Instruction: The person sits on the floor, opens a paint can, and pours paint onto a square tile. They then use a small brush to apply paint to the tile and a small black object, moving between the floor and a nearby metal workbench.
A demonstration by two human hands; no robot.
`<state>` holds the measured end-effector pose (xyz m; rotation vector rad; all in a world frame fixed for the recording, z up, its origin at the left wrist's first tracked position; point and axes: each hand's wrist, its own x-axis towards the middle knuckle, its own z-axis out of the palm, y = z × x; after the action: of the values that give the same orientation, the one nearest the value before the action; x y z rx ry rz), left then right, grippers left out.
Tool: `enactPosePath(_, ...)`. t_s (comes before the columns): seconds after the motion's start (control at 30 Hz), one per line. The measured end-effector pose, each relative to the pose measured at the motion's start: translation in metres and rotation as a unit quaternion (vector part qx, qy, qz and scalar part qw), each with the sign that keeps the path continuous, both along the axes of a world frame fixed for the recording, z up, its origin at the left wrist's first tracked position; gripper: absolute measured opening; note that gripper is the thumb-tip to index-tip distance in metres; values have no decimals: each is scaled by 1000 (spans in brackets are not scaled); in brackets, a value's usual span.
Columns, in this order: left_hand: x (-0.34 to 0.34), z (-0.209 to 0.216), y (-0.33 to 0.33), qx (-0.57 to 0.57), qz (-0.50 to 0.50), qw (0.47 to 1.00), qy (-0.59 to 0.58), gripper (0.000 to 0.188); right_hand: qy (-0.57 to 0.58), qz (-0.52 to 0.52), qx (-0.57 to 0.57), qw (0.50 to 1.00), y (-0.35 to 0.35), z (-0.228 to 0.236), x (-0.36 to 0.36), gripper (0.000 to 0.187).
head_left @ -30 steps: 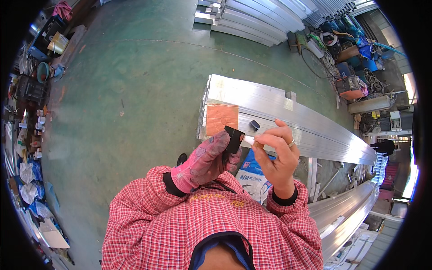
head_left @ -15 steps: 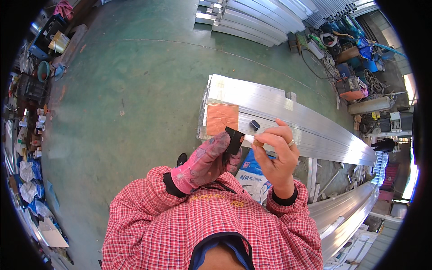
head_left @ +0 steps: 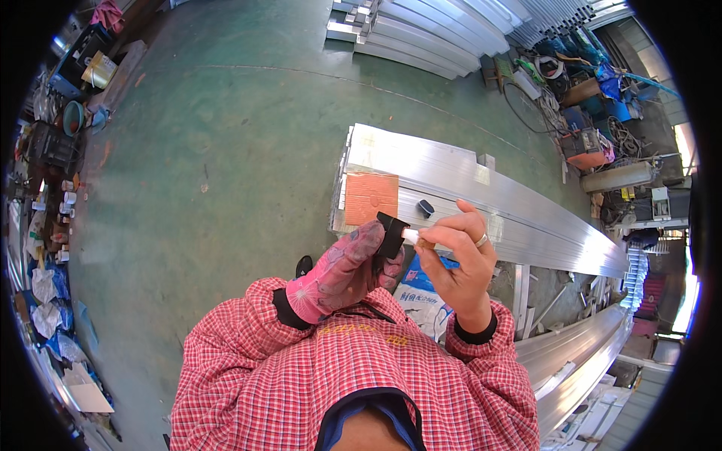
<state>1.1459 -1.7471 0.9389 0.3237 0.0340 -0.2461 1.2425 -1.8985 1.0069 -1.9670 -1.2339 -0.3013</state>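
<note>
My left hand (head_left: 347, 272), in a pink patterned glove, is closed on a black flat-sided piece (head_left: 392, 235) in front of my chest. Between the thumb and fingertips of my bare right hand (head_left: 465, 259), which wears a ring, is a small white-tipped object (head_left: 411, 236) with a brownish end. Its white tip meets the right edge of the black piece; whether it goes inside, I cannot tell. Just beyond, a small dark cap-like piece (head_left: 426, 208) and an orange-brown square of cardboard (head_left: 371, 197) lie on a stack of silver metal profiles (head_left: 451, 169).
More metal profiles (head_left: 429, 37) are stacked at the far side, and others (head_left: 575, 353) run along the lower right. A blue and white sack (head_left: 425, 297) stands below my right hand. Hoses, tools and a cylinder (head_left: 620, 177) crowd the right side; buckets and bags line the left.
My right hand has shifted slightly left and down, bringing the white tip closer against the black piece. The left hand has stayed in place.
</note>
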Motion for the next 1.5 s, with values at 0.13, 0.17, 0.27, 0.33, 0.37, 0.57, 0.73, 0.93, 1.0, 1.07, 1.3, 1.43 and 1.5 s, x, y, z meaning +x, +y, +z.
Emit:
enactPosePath(0.13,-1,3,-1,6,6,1000,11,45,-4,-8,20,1000,-1,-2,0,25)
enactPosePath(0.17,-1,3,-1,6,6,1000,13,45,-5,-7,20,1000,-1,-1,0,25)
enactPosePath(0.27,-1,2,-2,13,3,1000,15,45,-9,-6,-2,1000,-1,0,0,25)
enactPosePath(0.33,-1,3,-3,8,-1,1000,14,44,-17,-20,17,1000,-3,-1,-1,24)
enactPosePath(0.37,-1,4,-3,6,-2,1000,13,44,-20,-27,26,999,-3,-2,-1,24)
enactPosePath(0.57,-1,2,-4,13,4,1000,4,42,-21,-9,15,1000,-3,-1,-1,25)
enactPosePath(0.73,-2,5,-5,15,4,1000,10,43,-38,-14,13,999,-2,-1,0,24)
enactPosePath(0.93,-2,1,-5,7,5,1000,5,43,-43,-15,9,999,-4,3,0,24)
enactPosePath(1.0,-2,1,-5,7,6,1000,4,43,-42,-8,2,999,-3,3,0,24)
enactPosePath(1.07,-1,1,-5,9,5,1000,-1,43,-40,-5,-6,999,-3,1,0,25)
enactPosePath(1.3,-1,3,-4,-2,9,1000,-2,41,-36,2,-2,999,-3,5,0,25)
enactPosePath(1.43,0,2,-3,-6,1,1000,-8,41,-40,-2,1,999,-3,2,0,25)
enactPosePath(1.5,0,2,-3,-7,3,1000,-5,41,-42,-5,8,999,-4,2,1,25)
